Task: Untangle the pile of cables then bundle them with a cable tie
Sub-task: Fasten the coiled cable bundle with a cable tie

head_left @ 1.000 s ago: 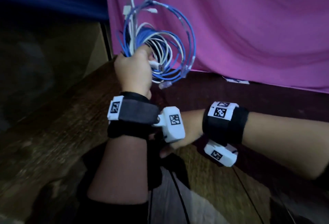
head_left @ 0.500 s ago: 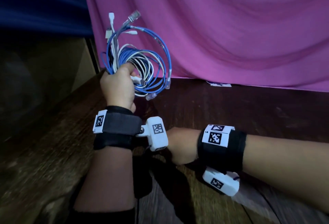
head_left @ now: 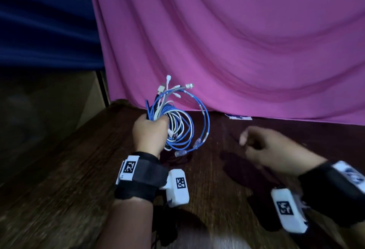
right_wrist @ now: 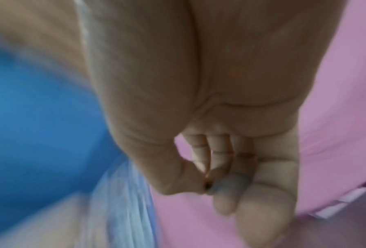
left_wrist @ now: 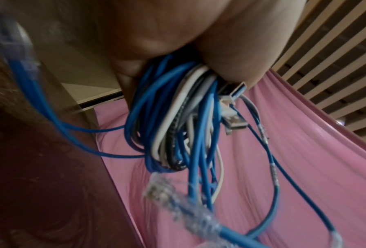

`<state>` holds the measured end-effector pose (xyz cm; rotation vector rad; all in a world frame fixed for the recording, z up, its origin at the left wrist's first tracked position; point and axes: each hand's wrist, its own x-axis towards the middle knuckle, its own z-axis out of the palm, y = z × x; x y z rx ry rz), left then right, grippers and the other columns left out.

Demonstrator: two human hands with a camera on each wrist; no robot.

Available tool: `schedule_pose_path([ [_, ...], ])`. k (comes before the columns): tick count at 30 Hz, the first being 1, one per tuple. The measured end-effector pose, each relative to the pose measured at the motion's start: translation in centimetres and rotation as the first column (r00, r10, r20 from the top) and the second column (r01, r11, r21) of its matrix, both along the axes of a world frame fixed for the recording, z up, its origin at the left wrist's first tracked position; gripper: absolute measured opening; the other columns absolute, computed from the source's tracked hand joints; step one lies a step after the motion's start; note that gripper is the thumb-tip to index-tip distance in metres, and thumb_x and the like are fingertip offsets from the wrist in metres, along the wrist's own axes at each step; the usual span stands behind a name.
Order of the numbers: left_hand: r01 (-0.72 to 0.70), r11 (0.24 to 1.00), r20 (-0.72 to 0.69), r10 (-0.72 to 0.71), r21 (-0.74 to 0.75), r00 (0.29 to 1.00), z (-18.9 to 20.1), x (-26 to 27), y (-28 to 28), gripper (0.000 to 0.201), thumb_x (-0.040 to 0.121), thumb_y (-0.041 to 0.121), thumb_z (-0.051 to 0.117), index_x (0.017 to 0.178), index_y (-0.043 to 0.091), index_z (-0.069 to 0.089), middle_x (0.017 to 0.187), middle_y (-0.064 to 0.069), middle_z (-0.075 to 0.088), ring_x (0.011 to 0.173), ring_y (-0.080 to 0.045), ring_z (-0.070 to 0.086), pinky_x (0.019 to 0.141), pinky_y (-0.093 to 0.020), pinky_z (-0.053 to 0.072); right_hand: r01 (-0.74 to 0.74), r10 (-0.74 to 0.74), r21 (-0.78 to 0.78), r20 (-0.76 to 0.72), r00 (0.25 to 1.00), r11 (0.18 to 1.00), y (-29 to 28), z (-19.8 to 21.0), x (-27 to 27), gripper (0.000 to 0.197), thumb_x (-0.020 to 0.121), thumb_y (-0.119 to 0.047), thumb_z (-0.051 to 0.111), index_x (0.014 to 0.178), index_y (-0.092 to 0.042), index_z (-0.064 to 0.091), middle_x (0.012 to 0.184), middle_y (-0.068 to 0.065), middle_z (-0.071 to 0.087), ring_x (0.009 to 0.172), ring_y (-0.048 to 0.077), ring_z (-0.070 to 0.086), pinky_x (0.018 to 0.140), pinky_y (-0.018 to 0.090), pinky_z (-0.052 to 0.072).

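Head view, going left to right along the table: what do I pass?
Left hand gripping the cable coil → white tag at the foot of the pink cloth → right hand, blurred, clear of the cables.

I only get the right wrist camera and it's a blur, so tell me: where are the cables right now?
Observer: The left hand grips the coiled cables in a fist over the wooden table.
Operator: Is the right hand touching them?
Observer: No. In the head view the right hand is apart from the coil, to its right, with its fingers curled.
Operator: Are any connectors sticking out?
Observer: Yes. The left wrist view shows a metal USB plug poking out of the strands right beside the fist.
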<state>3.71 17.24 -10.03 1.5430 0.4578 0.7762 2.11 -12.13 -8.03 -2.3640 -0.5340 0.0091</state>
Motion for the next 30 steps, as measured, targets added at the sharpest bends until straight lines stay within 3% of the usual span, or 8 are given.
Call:
schedule_pose_path([
  [3,-0.048,0.999,-0.025,0.049,0.015,0.999,-0.3,0.0,-0.2,0.022,0.062,0.027,0.063,0.074,0.011,0.071,0.064,0.002,0.072,0.061,-0.018,0.068,0.056,-0.025,0.043,-0.082,0.112,0.369,-0.061,0.992,0.926,-1.5,2.1,-1.0,0.033,0.090,0.013,0.056,0.099,-0.018,0.064,0.080,0.004,0.054,0.065,0.022,0.053,0.053,0.031,0.050],
  [6,-0.064,0.997,-0.060,0.066,0.032,0.996,-0.5,-0.1,-0.4,0.021,0.064,0.027,0.064,0.076,0.010,0.069,0.070,0.000,0.073,0.065,-0.023,0.067,0.057,-0.028,0.045,-0.191,0.199,0.410,0.023,0.980,0.892,-1.2,3.1,-1.7,0.033,0.093,0.013,0.054,0.107,-0.016,0.063,0.086,0.005,0.054,0.069,0.021,0.051,0.064,0.029,0.044],
  [9,-0.063,0.997,-0.073,0.066,0.051,0.995,-0.7,-0.1,-0.9,0.023,0.064,0.028,0.064,0.078,0.010,0.070,0.074,-0.003,0.073,0.069,-0.027,0.068,0.065,-0.034,0.053,-0.200,0.220,0.475,0.015,0.975,0.857,-0.1,2.7,-1.8,0.031,0.094,0.012,0.052,0.107,-0.014,0.063,0.084,0.003,0.054,0.064,0.018,0.047,0.055,0.025,0.040],
  [14,-0.032,0.999,-0.052,0.034,0.037,0.998,-1.0,0.2,-2.0,0.025,0.061,0.029,0.064,0.077,0.011,0.071,0.069,0.000,0.073,0.066,-0.022,0.069,0.062,-0.032,0.054,-0.133,0.119,0.318,0.066,0.991,0.939,2.9,-0.1,-1.1,0.021,0.096,-0.003,0.055,0.095,-0.020,0.069,0.071,0.006,0.060,0.058,0.018,0.046,0.057,0.038,0.040],
  [18,-0.004,0.999,-0.058,0.006,0.040,0.998,-1.4,0.5,-2.8,0.022,0.060,0.028,0.065,0.075,0.013,0.071,0.064,0.003,0.072,0.060,-0.018,0.068,0.056,-0.026,0.048,-0.120,0.068,0.407,0.140,0.988,0.906,3.4,0.0,-1.0,0.020,0.097,-0.004,0.059,0.089,-0.017,0.071,0.074,0.005,0.066,0.068,0.019,0.053,0.068,0.044,0.047],
  [23,0.042,0.999,-0.092,-0.039,0.026,0.995,-1.9,0.7,-3.4,0.022,0.060,0.027,0.064,0.075,0.013,0.071,0.063,0.005,0.073,0.052,-0.011,0.066,0.053,-0.026,0.048,-0.039,-0.195,0.821,0.182,0.964,0.570,1.1,2.7,-0.1,0.009,0.096,-0.006,0.064,0.093,-0.013,0.068,0.073,0.001,0.064,0.055,0.002,0.055,0.053,0.014,0.042],
  [27,0.063,0.998,-0.102,-0.064,-0.010,0.993,-2.1,0.7,-3.8,0.020,0.058,0.025,0.064,0.073,0.012,0.069,0.061,0.003,0.071,0.051,-0.015,0.066,0.052,-0.029,0.050,-0.048,-0.309,0.930,0.170,0.936,0.365,0.1,3.2,0.4,0.019,0.097,-0.005,0.063,0.083,-0.018,0.058,0.080,0.003,0.069,0.077,0.025,0.075,0.068,0.031,0.058],
  [30,0.074,0.997,-0.107,-0.077,-0.034,0.991,-2.2,0.7,-3.8,0.020,0.056,0.025,0.065,0.071,0.011,0.067,0.058,0.001,0.069,0.054,-0.020,0.065,0.054,-0.034,0.051,-0.046,-0.335,0.944,0.161,0.928,0.325,0.5,2.7,0.5,0.018,0.096,-0.005,0.063,0.082,-0.016,0.059,0.075,0.000,0.069,0.082,0.035,0.076,0.079,0.044,0.062],
])
